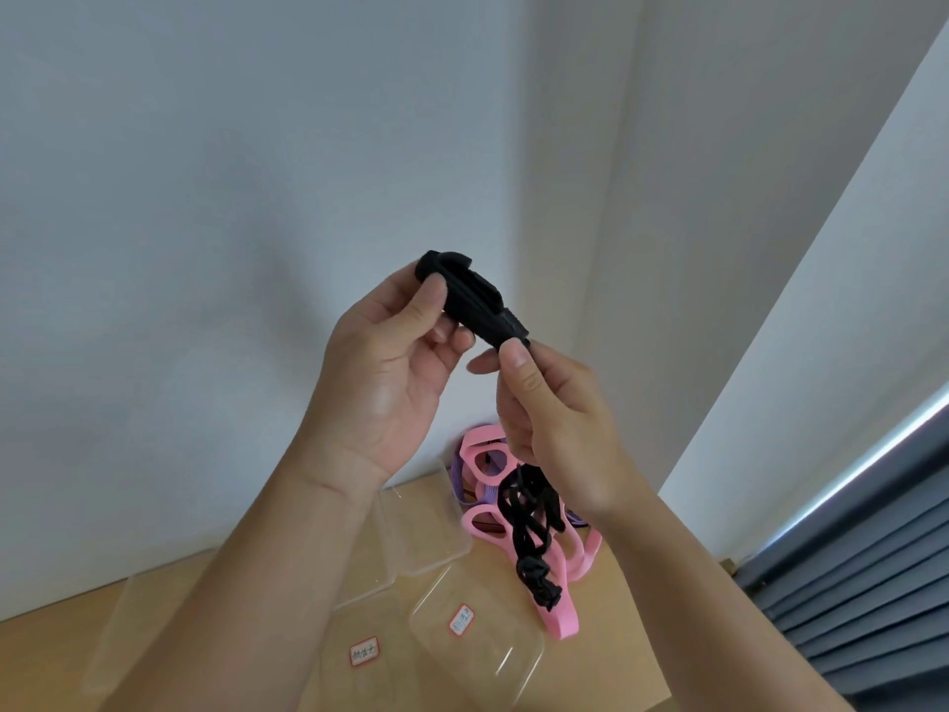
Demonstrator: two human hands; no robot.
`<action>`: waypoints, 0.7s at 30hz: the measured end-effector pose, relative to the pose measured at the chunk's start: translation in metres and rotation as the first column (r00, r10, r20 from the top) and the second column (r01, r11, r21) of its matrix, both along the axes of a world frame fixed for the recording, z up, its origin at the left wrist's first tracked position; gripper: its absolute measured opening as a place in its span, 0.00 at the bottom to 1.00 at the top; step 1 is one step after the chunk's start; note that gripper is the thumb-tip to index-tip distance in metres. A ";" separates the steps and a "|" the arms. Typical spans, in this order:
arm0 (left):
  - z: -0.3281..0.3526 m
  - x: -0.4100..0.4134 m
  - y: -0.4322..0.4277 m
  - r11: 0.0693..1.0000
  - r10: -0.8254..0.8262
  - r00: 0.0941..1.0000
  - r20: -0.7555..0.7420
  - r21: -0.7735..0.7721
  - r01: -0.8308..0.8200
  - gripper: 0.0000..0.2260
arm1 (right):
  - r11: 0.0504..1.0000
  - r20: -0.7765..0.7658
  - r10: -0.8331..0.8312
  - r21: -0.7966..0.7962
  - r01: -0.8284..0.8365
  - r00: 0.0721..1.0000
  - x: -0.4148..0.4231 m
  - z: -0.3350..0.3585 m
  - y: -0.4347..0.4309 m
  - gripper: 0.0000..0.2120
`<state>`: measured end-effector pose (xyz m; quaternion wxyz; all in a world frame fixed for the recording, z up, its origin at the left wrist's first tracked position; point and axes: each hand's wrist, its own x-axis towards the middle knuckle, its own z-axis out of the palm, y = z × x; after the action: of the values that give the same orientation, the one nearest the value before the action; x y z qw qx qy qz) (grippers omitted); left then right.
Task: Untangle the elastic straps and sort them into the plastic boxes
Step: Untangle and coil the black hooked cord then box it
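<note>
White walls rise behind a wooden tabletop [56,660], with a grey blind [873,557] at the right. Raised before the wall, the left hand [390,362] pinches the black strap [477,305] at its folded end. The right hand [554,434] pinches it lower, and its tangled tail hangs down. Pink straps [488,441] lie beside clear plastic boxes [493,583].

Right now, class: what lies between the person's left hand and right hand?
The head view shows the thick part of the black strap bridging them; the left hand pinches its upper end, the right hand its lower.

Labels [363,651] on the plastic boxes [490,662] unreadable
</note>
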<state>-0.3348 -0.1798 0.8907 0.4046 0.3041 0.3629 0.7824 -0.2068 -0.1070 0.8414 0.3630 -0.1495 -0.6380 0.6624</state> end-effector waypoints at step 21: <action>0.045 -0.028 0.001 0.825 -0.559 0.370 -0.742 -0.544 0.155 0.10 | 0.879 0.424 -0.027 0.441 -0.180 0.905 0.042 0.041 0.028 0.29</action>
<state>-0.3631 -0.1785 0.9354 0.3713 0.6492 0.5863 0.3113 -0.1646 -0.0790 0.8823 0.2163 -0.1692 -0.8475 0.4543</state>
